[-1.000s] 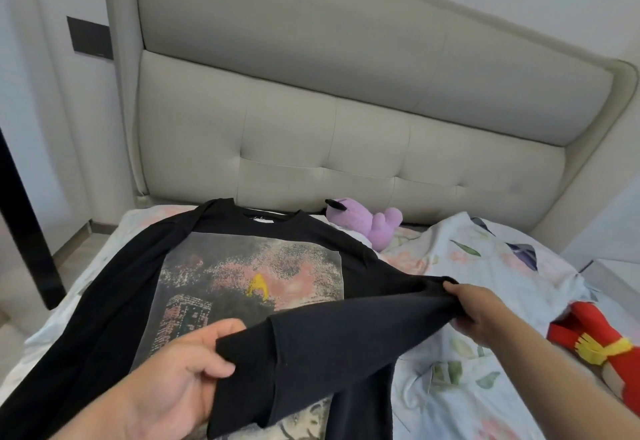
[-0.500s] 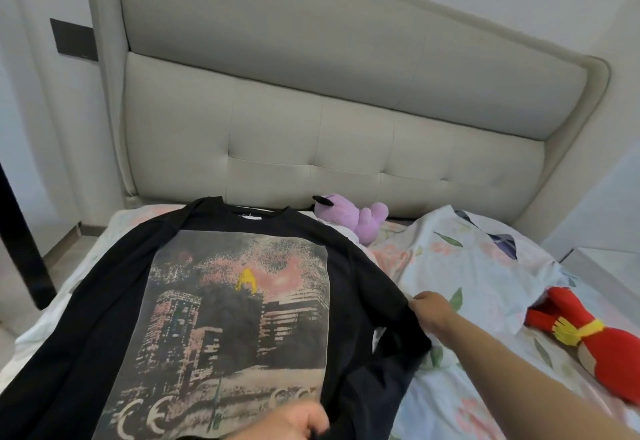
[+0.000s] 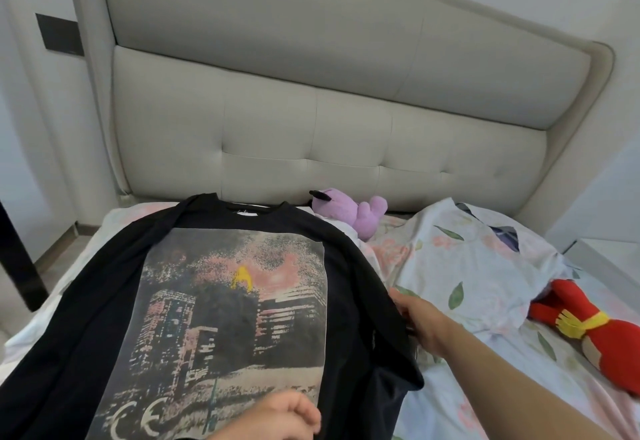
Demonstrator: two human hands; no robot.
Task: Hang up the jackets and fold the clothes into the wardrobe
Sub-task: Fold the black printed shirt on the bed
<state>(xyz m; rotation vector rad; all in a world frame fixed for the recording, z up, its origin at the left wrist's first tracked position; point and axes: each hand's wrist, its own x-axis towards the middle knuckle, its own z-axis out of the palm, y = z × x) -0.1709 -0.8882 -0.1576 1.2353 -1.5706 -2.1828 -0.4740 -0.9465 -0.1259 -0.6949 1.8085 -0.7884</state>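
Ideally, the black shirt [image 3: 104, 301] is smoothed flat before folding; its sleeve [image 3: 394, 367] is clasped by the right grip [image 3: 420, 322], while the left grip [image 3: 282, 415] cannot be judged.

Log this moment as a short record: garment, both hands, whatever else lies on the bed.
garment: black long-sleeved shirt with a city print, spread print-up on the floral bedsheet
right hand: grips the shirt's right edge
left hand: fingers curled over the shirt's hem area; grip unclear
others: purple plush toy by the beige padded headboard; red and yellow plush toy at right
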